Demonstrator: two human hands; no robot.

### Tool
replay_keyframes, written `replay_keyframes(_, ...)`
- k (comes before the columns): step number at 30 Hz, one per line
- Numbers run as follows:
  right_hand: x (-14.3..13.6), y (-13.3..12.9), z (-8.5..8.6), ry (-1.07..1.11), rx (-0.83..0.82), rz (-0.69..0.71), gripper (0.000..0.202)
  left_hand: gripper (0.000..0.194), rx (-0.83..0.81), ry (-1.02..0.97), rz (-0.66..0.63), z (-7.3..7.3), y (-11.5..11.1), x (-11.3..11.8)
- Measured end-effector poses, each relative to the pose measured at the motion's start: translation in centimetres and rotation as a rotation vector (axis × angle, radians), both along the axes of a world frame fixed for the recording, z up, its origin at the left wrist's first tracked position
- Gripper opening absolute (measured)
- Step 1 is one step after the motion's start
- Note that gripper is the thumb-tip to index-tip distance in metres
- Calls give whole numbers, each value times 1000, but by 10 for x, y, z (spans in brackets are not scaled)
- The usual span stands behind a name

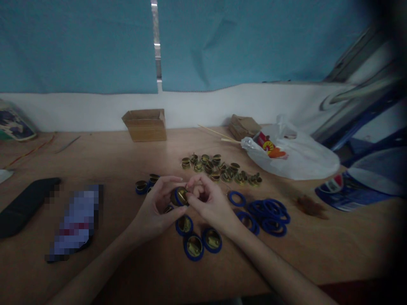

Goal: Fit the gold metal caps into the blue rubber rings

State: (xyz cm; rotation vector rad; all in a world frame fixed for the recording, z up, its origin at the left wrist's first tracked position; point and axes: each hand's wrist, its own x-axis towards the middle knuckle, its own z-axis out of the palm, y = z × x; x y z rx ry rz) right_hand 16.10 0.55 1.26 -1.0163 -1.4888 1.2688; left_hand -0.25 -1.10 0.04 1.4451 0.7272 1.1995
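Near the middle of the table, my left hand (158, 208) and my right hand (208, 201) meet around a brass-coloured round piece (181, 196) with a blue edge. My left thumb and fingers curve about it, and my right thumb and fingers press on its right side. Just below lie brass discs fitted with blue rings (193, 247). More such pieces (141, 187) sit left of my left hand. Several loose brass parts (209, 167) are spread beyond my hands. A pile of blue rings (270, 214) lies to the right of my right hand.
An open cardboard box (147, 128) stands at the back, a smaller brown box (244, 126) right of it. A white plastic bag (299, 152) and a blue tub (356, 190) are at the right. A black case (27, 205) and a phone-like object (76, 222) lie left.
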Motion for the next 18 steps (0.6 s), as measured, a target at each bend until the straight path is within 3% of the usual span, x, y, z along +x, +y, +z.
replay_keyframes(5, 5, 7, -2, 9, -207, 26, 30, 51, 138, 136, 52, -6, -2, 3)
replay_keyframes(8, 9, 9, 4, 6, -289, 0, 29, 54, 208, 204, 207, -10, 3, 0)
replay_keyframes(12, 18, 13, 15, 61, -198, -144, 23, 63, 334, 438, 470, -11, 17, -17)
replay_keyframes(14, 23, 15, 18, 52, -135, -232, 22, 47, 397, 624, 554, -10, 24, -27)
replay_keyframes(18, 28, 21, 16, 10, -41, -338, 20, 41, 503, 908, 449, -10, 32, -37)
